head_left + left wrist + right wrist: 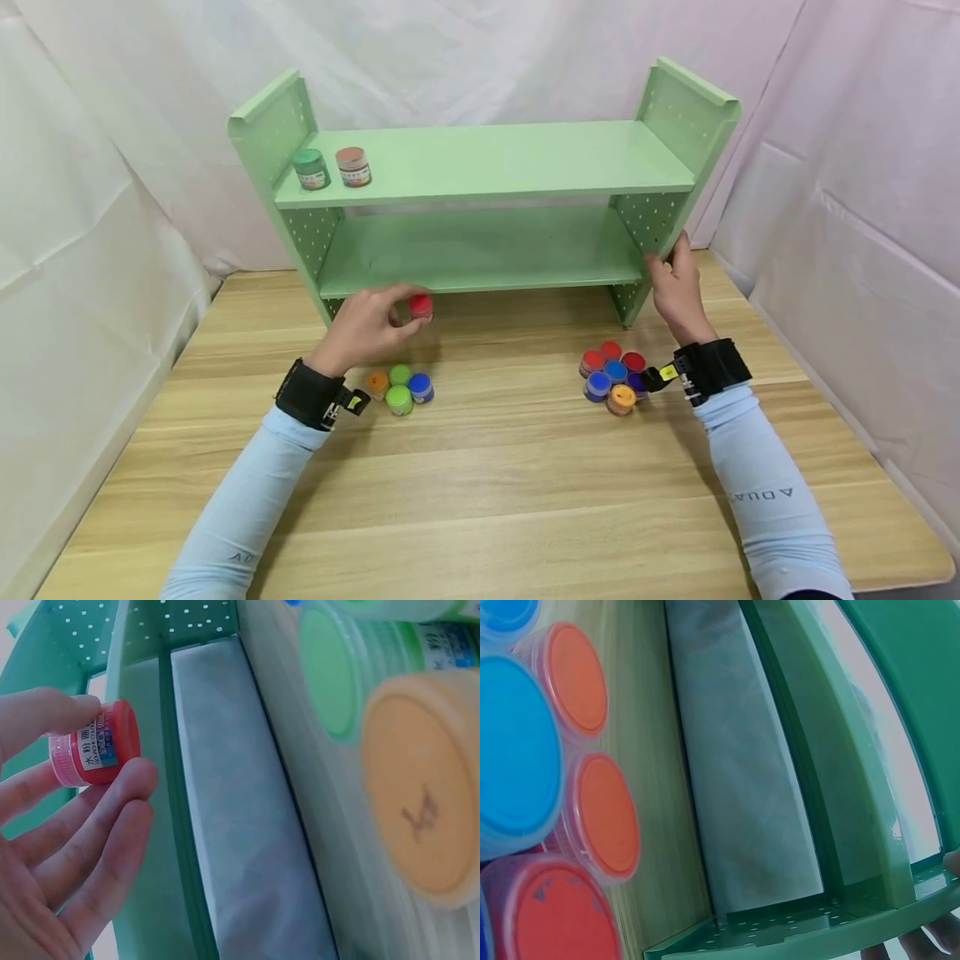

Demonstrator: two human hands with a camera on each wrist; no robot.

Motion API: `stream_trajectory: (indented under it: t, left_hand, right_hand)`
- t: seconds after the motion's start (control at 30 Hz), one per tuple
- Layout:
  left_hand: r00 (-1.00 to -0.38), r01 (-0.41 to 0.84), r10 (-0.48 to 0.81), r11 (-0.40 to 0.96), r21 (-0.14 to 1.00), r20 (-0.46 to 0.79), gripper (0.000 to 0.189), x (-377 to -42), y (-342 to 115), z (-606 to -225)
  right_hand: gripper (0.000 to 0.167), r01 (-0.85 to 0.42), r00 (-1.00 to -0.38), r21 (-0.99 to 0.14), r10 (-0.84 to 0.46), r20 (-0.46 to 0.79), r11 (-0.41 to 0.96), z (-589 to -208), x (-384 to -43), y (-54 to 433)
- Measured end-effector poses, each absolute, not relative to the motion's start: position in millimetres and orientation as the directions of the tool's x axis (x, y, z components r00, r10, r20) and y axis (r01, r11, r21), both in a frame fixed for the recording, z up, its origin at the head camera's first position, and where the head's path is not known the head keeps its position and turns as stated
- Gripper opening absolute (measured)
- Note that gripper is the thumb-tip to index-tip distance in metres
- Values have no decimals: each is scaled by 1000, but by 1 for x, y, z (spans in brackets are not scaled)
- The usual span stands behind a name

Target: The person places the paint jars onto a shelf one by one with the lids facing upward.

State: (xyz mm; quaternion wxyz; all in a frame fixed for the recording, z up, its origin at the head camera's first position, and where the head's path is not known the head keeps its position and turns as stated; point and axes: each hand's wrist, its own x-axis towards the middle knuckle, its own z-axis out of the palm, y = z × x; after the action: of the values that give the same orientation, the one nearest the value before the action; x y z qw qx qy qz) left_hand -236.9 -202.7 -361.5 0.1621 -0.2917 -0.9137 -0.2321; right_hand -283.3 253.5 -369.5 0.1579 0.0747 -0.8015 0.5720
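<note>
A small red paint jar [105, 742] with a printed label is pinched between the thumb and fingers of my left hand [367, 327], in front of the lower shelf's left part. My right hand [677, 292] grips the right side panel of the green two-tier shelf [480, 158]; in the right wrist view only some fingertips [937, 934] show at the panel's edge. A green-lidded jar [311, 169] and a reddish-brown-lidded jar [353, 167] stand on the upper shelf at its left end.
Below my left hand stand an orange jar [377, 384], two light green jars [399, 400] and a blue jar [421, 387]. Near my right wrist is a cluster of several red, blue and orange jars [621, 399]. The wooden table [480, 492] carries everything; white cloth [480, 58] hangs behind.
</note>
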Motion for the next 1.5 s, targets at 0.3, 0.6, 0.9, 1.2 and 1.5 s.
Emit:
stream_trajectory:
  t: [0.3, 0.6, 0.9, 1.2, 1.5]
  left_hand:
    - [-711, 673, 456, 662, 330, 536, 38, -238, -198, -351]
    - [-665, 694, 424, 655, 299, 615, 38, -239, -198, -339]
    - [-619, 723, 398, 625, 294, 677, 41, -239, -194, -323]
    - [-486, 779, 394, 600, 182, 780, 43, -245, -195, -294]
    - [-399, 772, 268, 615, 163, 877, 39, -249, -198, -263]
  right_hand:
    - [57, -302, -937, -893, 70, 343, 332, -372, -285, 255]
    - [58, -310, -937, -895, 58, 345, 320, -371, -289, 255]
    - [58, -307, -938, -898, 62, 342, 316, -370, -287, 254]
    - [59, -312, -937, -897, 58, 346, 314, -373, -288, 255]
    - [59, -307, -938, -899, 60, 342, 313, -375, -289, 257]
